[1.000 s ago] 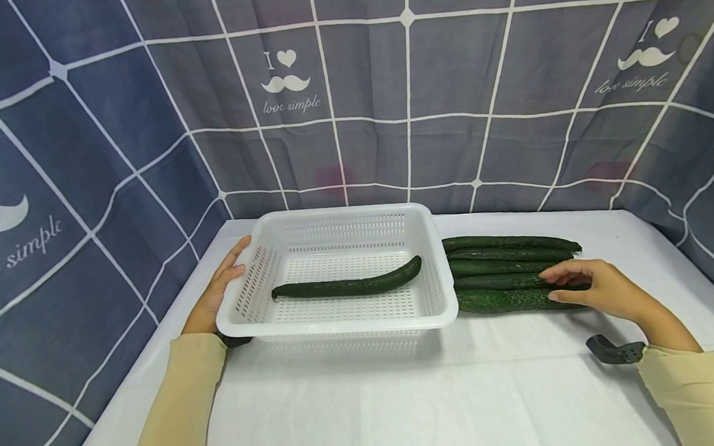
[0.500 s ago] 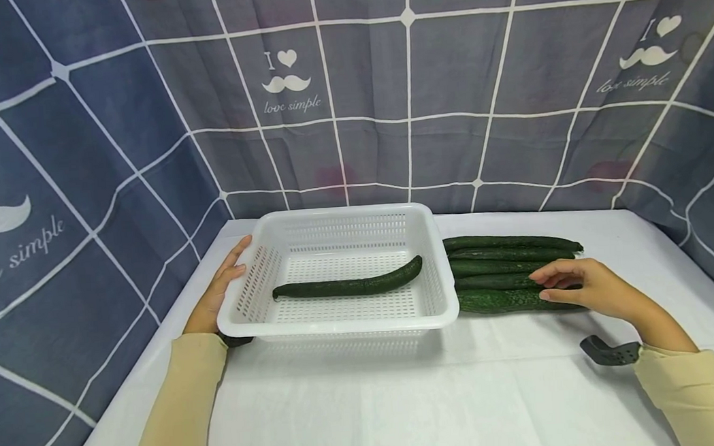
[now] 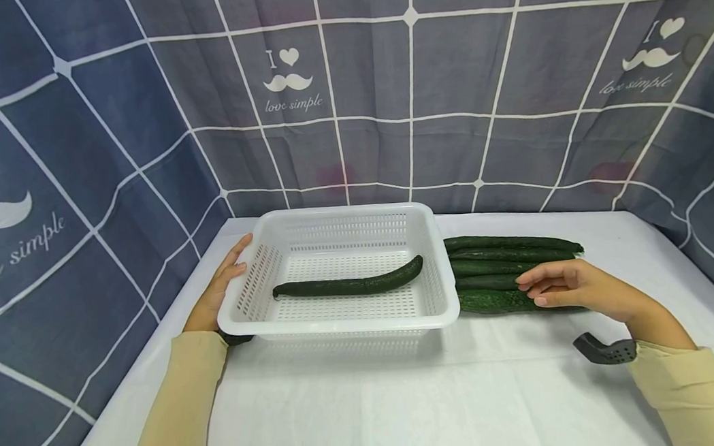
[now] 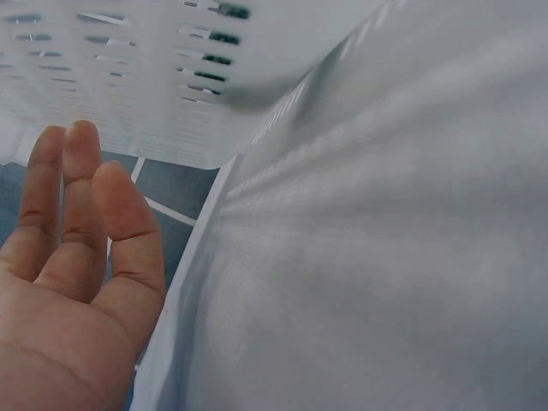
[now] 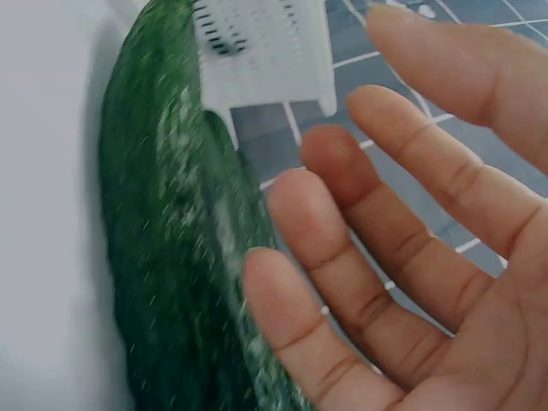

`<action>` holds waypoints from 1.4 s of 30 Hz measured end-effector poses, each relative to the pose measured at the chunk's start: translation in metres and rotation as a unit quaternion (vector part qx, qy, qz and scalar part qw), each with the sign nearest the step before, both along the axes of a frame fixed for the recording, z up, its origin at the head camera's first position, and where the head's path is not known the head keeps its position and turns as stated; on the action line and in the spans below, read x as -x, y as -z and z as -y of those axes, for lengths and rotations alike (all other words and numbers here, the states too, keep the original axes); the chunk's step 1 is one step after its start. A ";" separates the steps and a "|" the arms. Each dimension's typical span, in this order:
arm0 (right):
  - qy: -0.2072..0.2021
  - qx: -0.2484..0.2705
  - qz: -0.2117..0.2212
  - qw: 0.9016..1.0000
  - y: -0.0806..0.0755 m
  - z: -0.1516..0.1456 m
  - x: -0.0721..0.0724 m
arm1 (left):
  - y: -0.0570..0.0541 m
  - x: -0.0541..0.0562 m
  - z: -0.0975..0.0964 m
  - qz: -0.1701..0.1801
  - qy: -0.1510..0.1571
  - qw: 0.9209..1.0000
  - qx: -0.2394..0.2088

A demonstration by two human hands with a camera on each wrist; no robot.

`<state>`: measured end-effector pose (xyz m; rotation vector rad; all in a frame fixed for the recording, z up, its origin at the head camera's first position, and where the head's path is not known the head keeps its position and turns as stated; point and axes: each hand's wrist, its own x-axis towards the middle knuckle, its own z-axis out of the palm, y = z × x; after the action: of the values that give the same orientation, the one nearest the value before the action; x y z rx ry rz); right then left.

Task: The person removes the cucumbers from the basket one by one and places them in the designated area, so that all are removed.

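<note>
A white perforated plastic basket [image 3: 339, 326] stands on the table with one long, slightly curved cucumber [image 3: 348, 287] lying inside. My left hand [image 3: 216, 289] rests against the basket's left side, its fingers fairly straight; the left wrist view shows them beside the slotted wall [image 4: 145, 111]. Right of the basket, several dark green cucumbers [image 3: 497, 300] lie side by side in a row. Above their right part hovers my right hand [image 3: 594, 294], fingers loosely bent and holding nothing. In the right wrist view the bumpy nearest cucumber [image 5: 163, 214] shows beyond the fingertips [image 5: 282, 291].
A white cloth [image 3: 405, 404] covers the table. Grey-blue checked curtains [image 3: 360, 73] enclose the back and both sides. Black wrist mounts sit below both hands, the right one [image 3: 607, 351] in plain view.
My right hand has shifted a little to the left over the row of cucumbers. The left hand, the basket and the cucumber in it have kept their places.
</note>
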<state>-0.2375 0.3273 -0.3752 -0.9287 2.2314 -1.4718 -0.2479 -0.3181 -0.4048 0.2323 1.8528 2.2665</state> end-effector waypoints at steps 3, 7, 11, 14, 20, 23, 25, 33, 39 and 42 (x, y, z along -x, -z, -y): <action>-0.019 0.002 0.007 1.000 -0.003 0.005 0.002 | 0.001 0.000 0.001 0.001 0.001 1.000 -0.001; -0.033 0.007 0.015 0.999 -0.007 0.014 0.005 | 0.002 0.001 0.002 0.000 0.002 1.000 -0.003; -0.047 0.019 0.024 0.998 -0.010 0.023 0.011 | 0.002 0.001 0.002 0.003 -0.003 1.000 -0.003; -0.058 0.027 0.028 0.998 -0.012 0.029 0.015 | 0.001 0.000 0.001 0.009 -0.006 1.000 -0.004; -0.073 0.036 0.041 0.996 -0.017 0.042 0.024 | 0.000 0.000 0.000 0.014 -0.009 1.000 0.003; -0.080 0.040 0.048 0.995 -0.019 0.049 0.028 | 0.000 -0.001 0.001 0.013 -0.009 1.000 0.002; -0.082 0.042 0.052 0.994 -0.020 0.054 0.031 | -0.001 -0.001 0.001 0.010 -0.006 1.000 0.003; -0.097 0.047 0.061 0.992 -0.024 0.074 0.042 | 0.001 0.001 0.002 0.002 0.000 1.000 -0.003; -0.114 0.056 0.081 0.989 -0.034 0.092 0.051 | 0.000 0.000 0.001 0.004 -0.001 1.000 -0.003; -0.114 0.049 0.089 0.988 -0.039 0.101 0.055 | -0.001 0.000 0.000 0.007 0.000 1.000 -0.003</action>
<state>-0.2926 0.2265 -0.3364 -1.0019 1.8747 -1.5053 -0.2475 -0.3183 -0.4042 0.2156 1.8387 2.2690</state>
